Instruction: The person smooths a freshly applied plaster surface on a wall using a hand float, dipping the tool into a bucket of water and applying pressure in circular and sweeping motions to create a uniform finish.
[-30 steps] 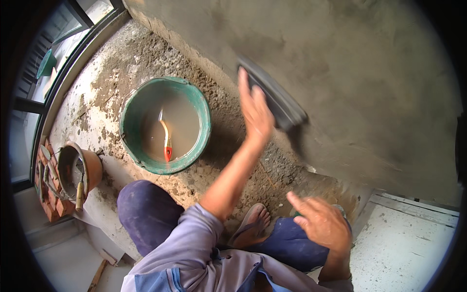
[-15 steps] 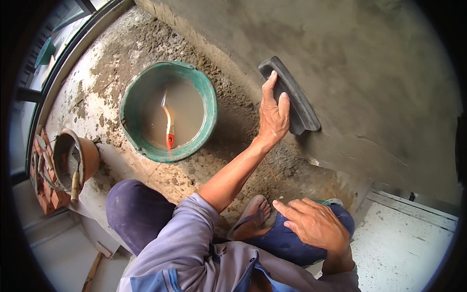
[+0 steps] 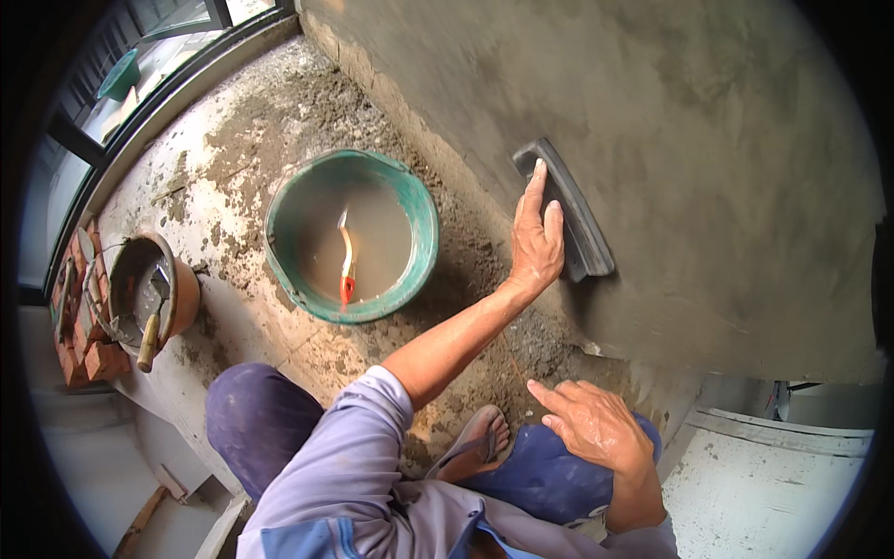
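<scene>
Here, we see a long dark float, narrow and slightly boat-shaped with a raised rim, set against the grey wall. The wall's damp-looking plaster is smeared smooth in cloudy patches, darker in places. Our left hand holds the float from behind, two digits stretched long and apart towards its back; the others are hidden, so we cannot tell how they wrap it. Our right hand is bare of any tool, its fingers loosely spread, pale splashes drying on the skin, just above the bent knee in dusty blue cloth.

Beside our left forearm sits a round green bucket, its rim scuffed and chalky, with murky brown water inside. A slim, curved tool of pale wood with a glossy red end leans in that water. Around the bucket, the floor is crusted with gritty, crumbly mortar over a whitish surface. Further left stands a smaller clay-coloured bucket, holding a trowel whose rounded wooden handle juts over the edge, and next to it lie rough, block-shaped red bricks. Near our right elbow, we find a flat white panel speckled with grime.
</scene>
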`<move>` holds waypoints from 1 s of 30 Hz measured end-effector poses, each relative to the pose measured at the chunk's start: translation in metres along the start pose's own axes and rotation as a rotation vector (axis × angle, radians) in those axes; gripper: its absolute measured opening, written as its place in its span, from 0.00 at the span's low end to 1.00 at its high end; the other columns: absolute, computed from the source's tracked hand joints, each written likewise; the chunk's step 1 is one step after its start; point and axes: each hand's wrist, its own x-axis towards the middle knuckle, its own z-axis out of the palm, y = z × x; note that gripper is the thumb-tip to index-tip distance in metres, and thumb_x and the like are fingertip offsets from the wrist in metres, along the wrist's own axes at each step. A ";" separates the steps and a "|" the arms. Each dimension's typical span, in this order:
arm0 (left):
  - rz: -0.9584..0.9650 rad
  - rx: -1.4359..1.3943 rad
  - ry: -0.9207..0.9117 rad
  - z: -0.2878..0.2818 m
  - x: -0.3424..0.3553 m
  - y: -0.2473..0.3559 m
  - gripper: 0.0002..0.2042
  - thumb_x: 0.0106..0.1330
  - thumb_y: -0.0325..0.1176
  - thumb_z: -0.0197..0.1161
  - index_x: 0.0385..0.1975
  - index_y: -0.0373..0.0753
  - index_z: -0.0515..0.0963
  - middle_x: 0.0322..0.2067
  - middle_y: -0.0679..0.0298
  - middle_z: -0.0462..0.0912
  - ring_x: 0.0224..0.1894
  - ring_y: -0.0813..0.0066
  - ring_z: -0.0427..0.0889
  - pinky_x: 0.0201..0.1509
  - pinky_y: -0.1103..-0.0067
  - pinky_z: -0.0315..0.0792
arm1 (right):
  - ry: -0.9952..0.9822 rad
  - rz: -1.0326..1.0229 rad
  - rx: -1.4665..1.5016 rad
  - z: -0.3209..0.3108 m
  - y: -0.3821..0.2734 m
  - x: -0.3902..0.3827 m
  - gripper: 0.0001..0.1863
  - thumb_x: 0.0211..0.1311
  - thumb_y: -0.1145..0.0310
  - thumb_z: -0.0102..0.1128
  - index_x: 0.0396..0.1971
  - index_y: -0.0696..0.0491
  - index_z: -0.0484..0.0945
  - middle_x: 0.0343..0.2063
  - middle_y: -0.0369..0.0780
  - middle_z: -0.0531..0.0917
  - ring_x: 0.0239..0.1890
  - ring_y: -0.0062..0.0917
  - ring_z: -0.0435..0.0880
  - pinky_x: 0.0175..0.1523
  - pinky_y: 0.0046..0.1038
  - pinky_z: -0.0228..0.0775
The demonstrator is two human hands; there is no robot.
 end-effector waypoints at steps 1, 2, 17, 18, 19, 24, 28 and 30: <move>0.084 0.020 0.033 -0.005 0.016 0.007 0.28 0.72 0.26 0.49 0.73 0.31 0.62 0.71 0.44 0.66 0.74 0.49 0.65 0.78 0.64 0.57 | -0.007 0.026 0.000 0.002 -0.003 -0.003 0.26 0.66 0.65 0.64 0.64 0.47 0.76 0.36 0.43 0.80 0.41 0.41 0.79 0.47 0.42 0.74; 0.166 0.038 0.065 -0.013 0.042 0.008 0.28 0.71 0.26 0.50 0.73 0.32 0.63 0.71 0.45 0.67 0.73 0.49 0.67 0.77 0.64 0.59 | -0.015 0.057 0.002 0.003 -0.004 -0.005 0.26 0.66 0.65 0.64 0.64 0.47 0.77 0.36 0.43 0.80 0.40 0.41 0.79 0.47 0.43 0.74; 0.097 0.215 -0.506 -0.282 0.309 0.141 0.28 0.75 0.35 0.51 0.74 0.38 0.64 0.69 0.58 0.72 0.68 0.69 0.72 0.70 0.74 0.67 | -0.027 0.072 0.023 -0.009 -0.009 -0.024 0.29 0.62 0.67 0.67 0.64 0.52 0.75 0.40 0.45 0.82 0.45 0.44 0.80 0.51 0.42 0.73; 0.072 0.292 -0.587 -0.302 0.295 0.160 0.27 0.74 0.35 0.52 0.73 0.38 0.65 0.68 0.58 0.72 0.67 0.69 0.73 0.70 0.74 0.67 | 0.004 0.061 0.006 -0.010 -0.012 -0.022 0.29 0.61 0.68 0.67 0.64 0.52 0.75 0.40 0.45 0.82 0.45 0.44 0.80 0.50 0.42 0.73; 0.044 0.368 -0.645 -0.325 0.287 0.184 0.27 0.74 0.36 0.53 0.72 0.38 0.65 0.68 0.57 0.73 0.67 0.68 0.73 0.70 0.74 0.67 | 0.036 0.029 -0.003 -0.012 -0.017 -0.016 0.30 0.60 0.69 0.67 0.64 0.53 0.75 0.40 0.45 0.82 0.45 0.44 0.80 0.50 0.42 0.73; -0.170 0.766 -0.666 -0.476 0.243 0.309 0.26 0.72 0.38 0.59 0.68 0.37 0.70 0.65 0.56 0.76 0.66 0.67 0.74 0.70 0.73 0.67 | 0.042 -0.100 0.038 -0.016 -0.029 0.000 0.30 0.56 0.73 0.66 0.62 0.56 0.77 0.38 0.47 0.80 0.42 0.46 0.79 0.49 0.41 0.71; -0.377 0.935 -0.560 -0.606 0.198 0.345 0.25 0.71 0.39 0.63 0.65 0.37 0.74 0.62 0.55 0.78 0.65 0.66 0.76 0.70 0.72 0.68 | 0.026 -0.142 0.025 -0.018 -0.034 0.012 0.30 0.57 0.73 0.65 0.63 0.58 0.76 0.36 0.49 0.80 0.40 0.47 0.79 0.49 0.41 0.71; -0.419 0.998 -0.639 -0.660 0.169 0.326 0.25 0.70 0.40 0.66 0.64 0.37 0.76 0.61 0.55 0.79 0.64 0.65 0.76 0.70 0.71 0.68 | 0.031 -0.134 0.003 -0.020 -0.034 0.016 0.30 0.57 0.73 0.65 0.63 0.58 0.76 0.35 0.49 0.79 0.39 0.47 0.79 0.49 0.41 0.71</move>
